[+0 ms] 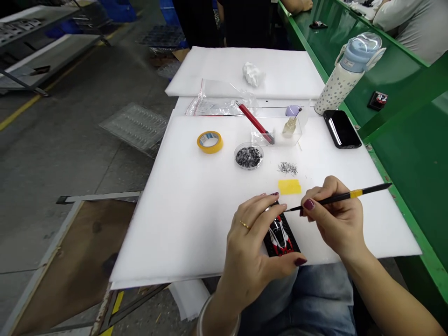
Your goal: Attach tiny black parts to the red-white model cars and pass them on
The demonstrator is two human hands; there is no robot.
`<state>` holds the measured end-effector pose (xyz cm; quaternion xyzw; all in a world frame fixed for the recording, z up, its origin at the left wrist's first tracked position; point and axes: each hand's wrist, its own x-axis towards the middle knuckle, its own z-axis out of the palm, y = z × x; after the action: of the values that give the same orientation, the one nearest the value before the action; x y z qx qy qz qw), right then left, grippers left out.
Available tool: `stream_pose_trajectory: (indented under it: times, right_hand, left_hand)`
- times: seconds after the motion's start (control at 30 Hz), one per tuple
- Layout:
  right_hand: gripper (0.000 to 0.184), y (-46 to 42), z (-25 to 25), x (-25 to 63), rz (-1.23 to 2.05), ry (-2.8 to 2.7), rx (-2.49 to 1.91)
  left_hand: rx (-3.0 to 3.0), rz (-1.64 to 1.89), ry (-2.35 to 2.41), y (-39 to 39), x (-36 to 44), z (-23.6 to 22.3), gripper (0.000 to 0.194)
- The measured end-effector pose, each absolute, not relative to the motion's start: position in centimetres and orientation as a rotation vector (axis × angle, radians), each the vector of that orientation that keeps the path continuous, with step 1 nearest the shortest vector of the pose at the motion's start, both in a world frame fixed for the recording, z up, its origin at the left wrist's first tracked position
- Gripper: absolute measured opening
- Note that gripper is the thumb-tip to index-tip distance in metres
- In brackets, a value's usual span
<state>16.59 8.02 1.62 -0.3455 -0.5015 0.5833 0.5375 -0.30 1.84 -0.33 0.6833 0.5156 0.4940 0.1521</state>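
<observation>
On the white foam tabletop (168,224), left hand (247,242) grips a red-white-black model car (281,239), right hand (334,219) pinches a slim black brush (336,199) beside it. Looks mid-job: plenty of loose black fibres (248,157) left, can't tell what's finished.

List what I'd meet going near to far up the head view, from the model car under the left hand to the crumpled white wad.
Model car → yellow tape strip → loose black fibres → small bottle → crumpled white wad.
</observation>
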Motion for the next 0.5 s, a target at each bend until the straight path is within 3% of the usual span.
stream_pose_trajectory:
  times: [0.33,0.5]
  right_hand:
    - [0.022,7.63,1.4,16.98,1.391,-1.177,-0.849]
    - [0.025,7.67,0.77,17.48,1.324,-1.195,-0.88]
  left_hand:
    - [1.979,1.323,1.468,1.55,-0.29,-0.26,0.064]
    - [2.014,1.253,1.509,1.39,-0.98,-0.43,0.073]
